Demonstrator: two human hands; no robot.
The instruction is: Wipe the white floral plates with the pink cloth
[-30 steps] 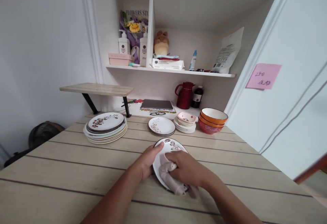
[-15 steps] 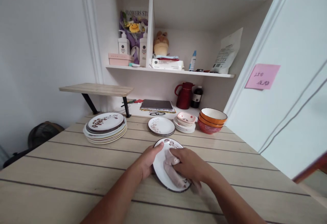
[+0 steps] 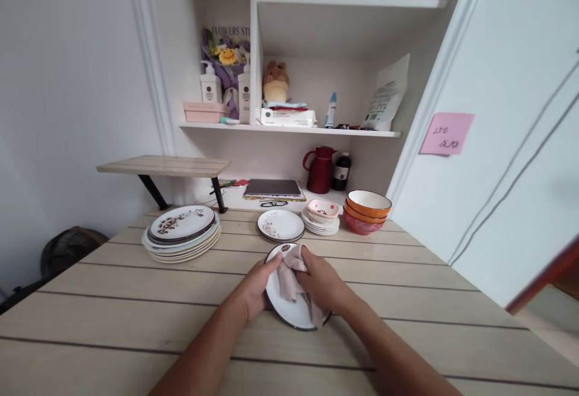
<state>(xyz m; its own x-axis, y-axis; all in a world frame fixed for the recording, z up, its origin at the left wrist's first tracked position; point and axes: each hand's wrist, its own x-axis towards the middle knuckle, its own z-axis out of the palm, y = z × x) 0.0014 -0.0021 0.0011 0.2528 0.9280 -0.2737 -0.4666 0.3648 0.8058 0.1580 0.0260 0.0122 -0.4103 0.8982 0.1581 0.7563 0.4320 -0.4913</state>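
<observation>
A white plate with a dark rim and brown floral pattern is tilted above the wooden table, close to its front. My left hand grips its left edge, thumb on the upper face and fingers hidden beneath. Bunched in my right hand is a pale pink cloth, pressed on the plate's upper right part. The cloth covers much of the pattern, and one end hangs over the lower right rim.
Behind the plate stand small stacked plates, saucers topped by a pink bowl, and orange bowls. A taller plate stack sits left, near a raised wooden stand. A red jug and a laptop are farther back.
My right hand has moved the cloth up and left across the plate, toward its far edge. My left hand keeps its hold on the rim. The camera view has shifted slightly.
</observation>
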